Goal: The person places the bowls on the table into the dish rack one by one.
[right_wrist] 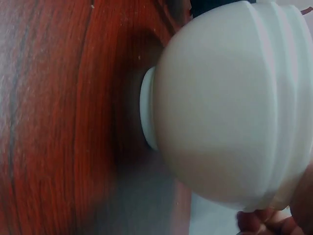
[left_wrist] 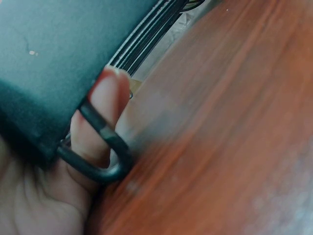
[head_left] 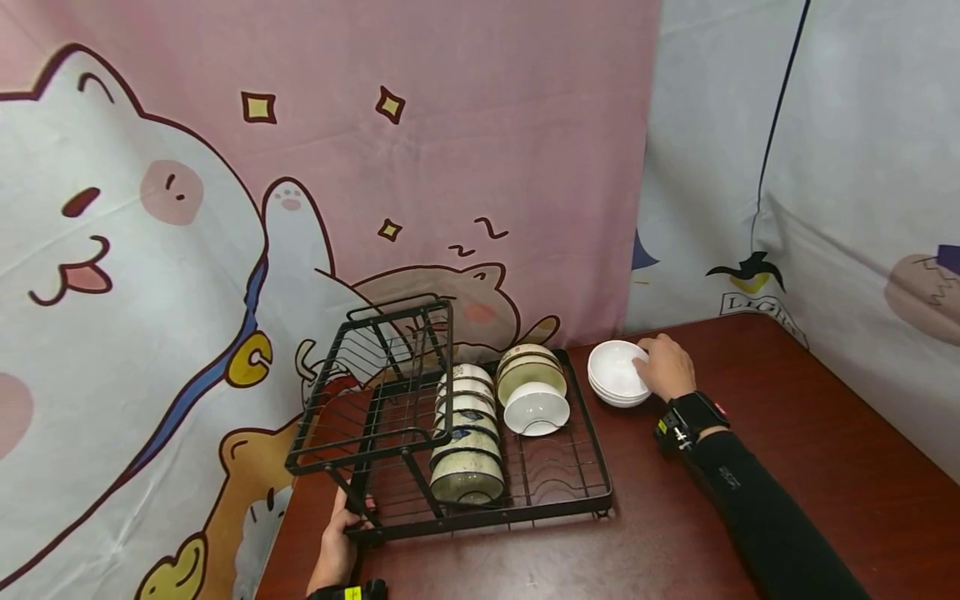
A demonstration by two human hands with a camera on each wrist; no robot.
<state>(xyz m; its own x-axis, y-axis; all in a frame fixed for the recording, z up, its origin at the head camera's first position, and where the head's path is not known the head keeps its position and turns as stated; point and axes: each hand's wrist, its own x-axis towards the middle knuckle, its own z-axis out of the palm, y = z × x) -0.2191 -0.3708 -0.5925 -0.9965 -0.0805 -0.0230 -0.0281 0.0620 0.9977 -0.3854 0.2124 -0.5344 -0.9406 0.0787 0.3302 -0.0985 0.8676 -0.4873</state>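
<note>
At the lower left corner of the black wire dish rack [head_left: 525,513], my left hand [head_left: 337,537] grips the frame. The left wrist view shows a finger [left_wrist: 100,105] against the dark frame beside a bent wire loop [left_wrist: 115,147]. To the right of the rack, a stack of white bowls [head_left: 617,368] stands upright on the table. My right hand [head_left: 670,367] pinches the stack at its right rim, fingertips reaching just inside. Several stacked rims and the foot on the wood show in the right wrist view, with fingers [right_wrist: 269,223] at the rim's edge.
In the rack, a row of patterned bowls [head_left: 467,442] stands on edge. Beside it are more bowls with pale green insides [head_left: 531,379] and a tilted white bowl [head_left: 536,410]. A raised wire tier [head_left: 367,454] covers the rack's left side. A printed curtain [head_left: 487,167] hangs behind the brown table [head_left: 765,400].
</note>
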